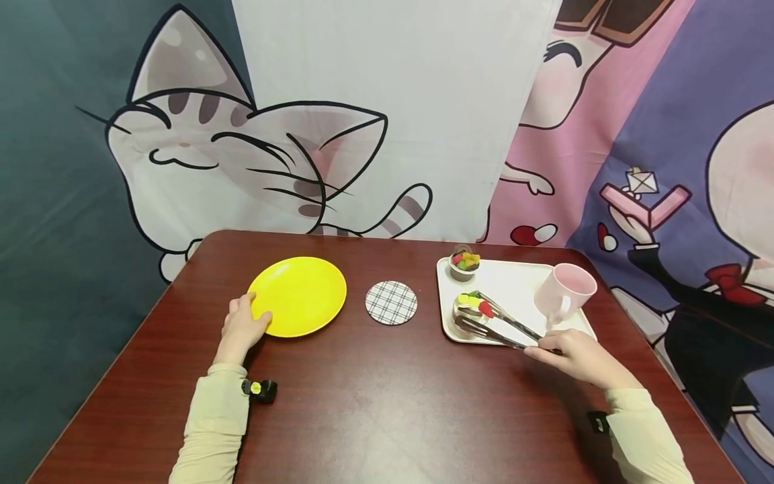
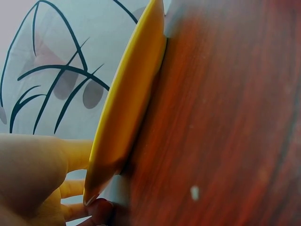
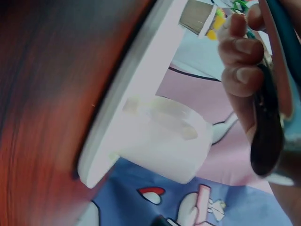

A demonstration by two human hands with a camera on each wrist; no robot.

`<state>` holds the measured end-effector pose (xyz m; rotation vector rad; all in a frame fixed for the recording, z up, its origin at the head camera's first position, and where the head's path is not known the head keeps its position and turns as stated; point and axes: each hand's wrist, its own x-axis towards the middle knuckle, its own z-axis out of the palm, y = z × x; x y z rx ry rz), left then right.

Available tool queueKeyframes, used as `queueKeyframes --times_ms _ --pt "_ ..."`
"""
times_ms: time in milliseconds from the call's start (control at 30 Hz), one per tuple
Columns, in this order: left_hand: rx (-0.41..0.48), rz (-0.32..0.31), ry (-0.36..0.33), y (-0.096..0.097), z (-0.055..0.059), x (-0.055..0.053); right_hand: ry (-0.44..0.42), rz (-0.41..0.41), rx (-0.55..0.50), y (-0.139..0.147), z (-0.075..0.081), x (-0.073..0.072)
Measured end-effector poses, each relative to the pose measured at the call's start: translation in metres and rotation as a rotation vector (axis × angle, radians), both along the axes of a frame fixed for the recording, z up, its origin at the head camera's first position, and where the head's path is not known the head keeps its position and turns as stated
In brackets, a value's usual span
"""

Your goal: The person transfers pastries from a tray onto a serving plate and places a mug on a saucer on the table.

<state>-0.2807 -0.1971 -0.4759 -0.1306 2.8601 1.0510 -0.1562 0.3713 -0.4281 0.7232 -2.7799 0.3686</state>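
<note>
Yellow plate [image 1: 299, 296] on brown table [image 1: 387, 403], cartoon backdrop [image 1: 447, 101]

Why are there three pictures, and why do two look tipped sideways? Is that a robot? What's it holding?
No robot here, just a person's two bare hands! The big picture comes from a camera worn on the head, looking down. The tilted ones come from cameras on the wrists, so they tip as the wrists turn.

On the brown table lie a yellow plate, a checked round mat and a white tray. The tray carries a pink mug, a small cup of colourful pieces and a little cake. The left hand holds the plate's edge. The right hand holds tongs, their tips at the cake.
</note>
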Motion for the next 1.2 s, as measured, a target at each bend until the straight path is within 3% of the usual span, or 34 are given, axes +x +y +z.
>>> queueKeyframes --times_ms 233,500,733,900,1200 --pt "-0.002 0.004 -0.014 0.002 0.001 -0.001 -0.024 -0.099 0.055 0.002 0.005 0.020" --pt "-0.006 -0.005 -0.014 0.002 0.004 -0.002 0.003 -0.062 0.032 -0.001 0.006 0.033" --pt "-0.002 -0.003 -0.029 0.003 0.002 0.000 -0.019 -0.049 0.046 -0.004 0.007 0.034" --pt "0.000 -0.002 -0.031 0.003 0.000 -0.001 -0.007 -0.082 0.047 0.003 0.012 0.033" --pt "-0.008 0.006 -0.019 0.000 0.000 -0.001 0.012 -0.061 -0.028 0.012 0.025 0.010"
